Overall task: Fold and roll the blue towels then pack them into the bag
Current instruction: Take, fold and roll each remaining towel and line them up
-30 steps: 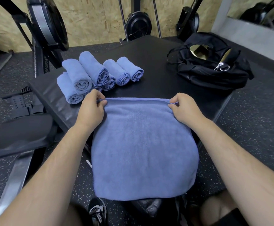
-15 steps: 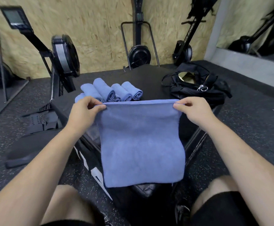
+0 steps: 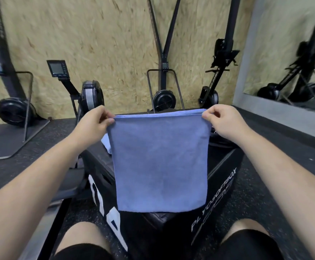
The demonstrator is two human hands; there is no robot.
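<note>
- Blue towel (image 3: pixel 160 162) held up in the air at chest height, hanging flat like a small curtain, with more than 1 layer showing along its top edge
- Left grip (image 3: pixel 94 121) clamped on the top left corner, thumb and fingers pinching the cloth
- Right grip (image 3: pixel 222 121) clamped the same way on the top right corner, top edge pulled fairly taut between the 2
- Lower hem loose near the front corner of the black padded surface (image 3: pixel 98 162); contact with it impossible to judge from this angle
- Pale sliver of rolled towels (image 3: pixel 106 145) peeking out behind the left edge of the hanging cloth, resting on the surface
- Bag out of sight, most likely hidden behind the towel and the right grip
- Likely step in hand: squaring up the fold before laying down and rolling
- Risk 1: a slackened pinch on either corner, letting the layers slide apart or 1 side drop, and undoing the fold
- Risk 2: uneven pull between the 2 corners, giving a skewed edge and later a lopsided, cone-shaped roll
- Risk 3: lowering blind, with the cloth masking the surface, and knocking or unrolling the finished rolls
- Risk 4: hem catching on the front corner of the surface and bunching underneath
</note>
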